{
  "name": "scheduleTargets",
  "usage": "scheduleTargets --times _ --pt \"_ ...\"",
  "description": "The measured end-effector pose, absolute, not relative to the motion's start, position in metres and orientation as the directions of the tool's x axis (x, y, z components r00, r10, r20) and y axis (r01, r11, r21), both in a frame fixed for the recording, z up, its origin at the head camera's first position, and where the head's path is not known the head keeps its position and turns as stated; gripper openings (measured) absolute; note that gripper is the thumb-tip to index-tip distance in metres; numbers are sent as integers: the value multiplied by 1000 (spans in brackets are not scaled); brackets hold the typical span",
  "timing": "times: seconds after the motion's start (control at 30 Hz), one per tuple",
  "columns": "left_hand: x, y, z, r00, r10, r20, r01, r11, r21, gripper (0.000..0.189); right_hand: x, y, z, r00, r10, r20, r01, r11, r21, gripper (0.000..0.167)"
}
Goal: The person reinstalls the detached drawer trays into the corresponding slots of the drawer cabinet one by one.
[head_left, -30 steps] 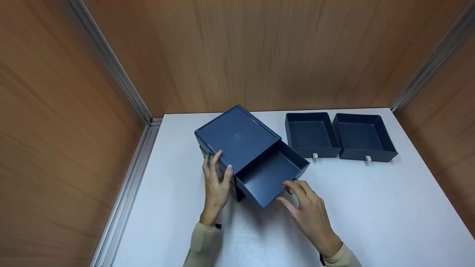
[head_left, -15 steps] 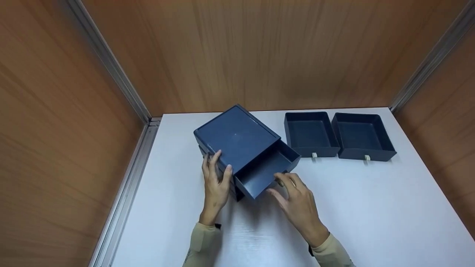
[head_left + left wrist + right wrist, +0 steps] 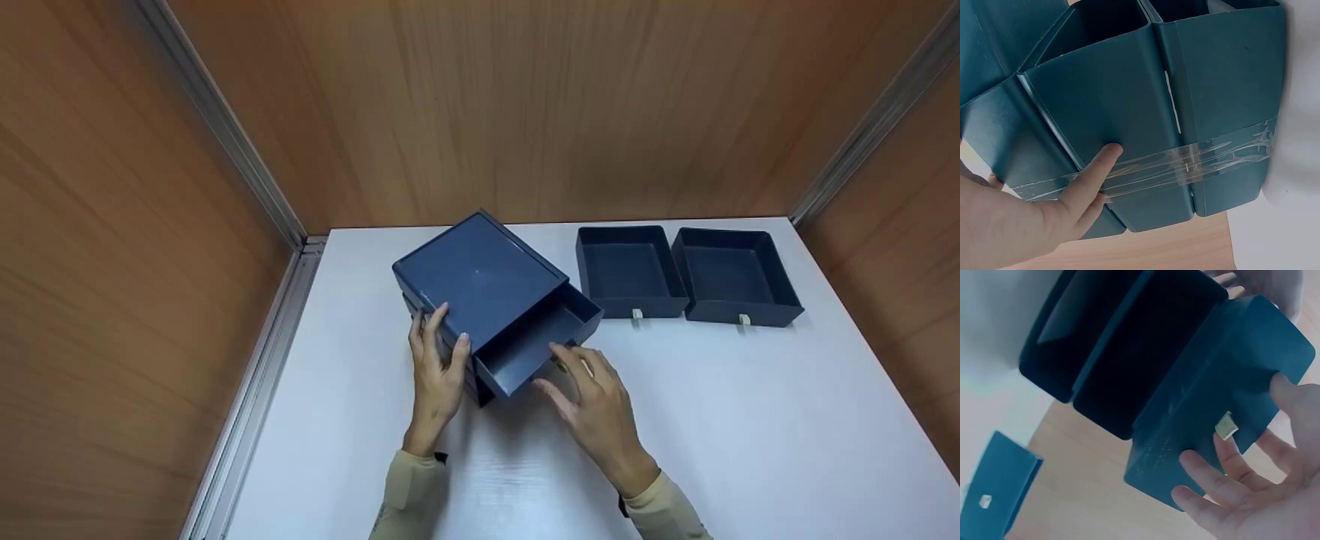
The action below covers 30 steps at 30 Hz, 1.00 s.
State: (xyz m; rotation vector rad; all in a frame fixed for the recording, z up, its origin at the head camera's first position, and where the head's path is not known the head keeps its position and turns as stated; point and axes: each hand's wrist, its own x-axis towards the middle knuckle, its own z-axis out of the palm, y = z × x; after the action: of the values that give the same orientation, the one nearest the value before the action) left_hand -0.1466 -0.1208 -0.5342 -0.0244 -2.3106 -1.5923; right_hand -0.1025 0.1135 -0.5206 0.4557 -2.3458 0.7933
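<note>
A dark blue drawer cabinet (image 3: 480, 277) stands at an angle on the white table, made of three stacked units with clear tape (image 3: 1230, 154) around their sides. From the top unit a drawer (image 3: 534, 346) sticks partway out; the two slots (image 3: 1129, 349) below look dark and hold no drawer. My left hand (image 3: 436, 379) rests against the cabinet's left side, fingers extended along the wall near the tape. On the drawer's front, my right hand (image 3: 600, 416) presses with spread fingertips, one beside a small pale pull tab (image 3: 1226, 426).
Two loose blue drawers, one nearer the cabinet (image 3: 631, 270) and one at the right (image 3: 735, 274), stand side by side toward the table's back, tabs facing me. Wood-grain panels (image 3: 480, 112) enclose the white table (image 3: 750, 420) at back and sides.
The top drawer has slid farther into the cabinet, and my right hand has moved up and left with it. My left hand and the cabinet have stayed put.
</note>
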Motion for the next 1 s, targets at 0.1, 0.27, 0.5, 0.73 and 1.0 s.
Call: scheduleTargets --times 0.1,0.27,0.5,0.73,1.0 --pt "-146 -121 -535 -944 -177 279 198 374 906 57 -98 117 -527 -746 -117 656 -503 745 -439 67" --pt "-145 -121 -536 -943 -180 279 196 375 906 57 -91 123 -539 -741 -124 660 -510 744 -432 78" --pt "-147 -121 -536 -939 -183 290 207 374 904 58 -90 123 -549 -763 -186 619 -519 747 -415 79" --pt "-147 -120 -536 -936 -176 304 224 368 902 58 -97 117 -549 -769 -193 610 -525 735 -429 80" --pt "-147 -121 -538 -934 -172 313 232 374 898 58 -108 107 -551 -765 -208 609 -535 731 -424 81"
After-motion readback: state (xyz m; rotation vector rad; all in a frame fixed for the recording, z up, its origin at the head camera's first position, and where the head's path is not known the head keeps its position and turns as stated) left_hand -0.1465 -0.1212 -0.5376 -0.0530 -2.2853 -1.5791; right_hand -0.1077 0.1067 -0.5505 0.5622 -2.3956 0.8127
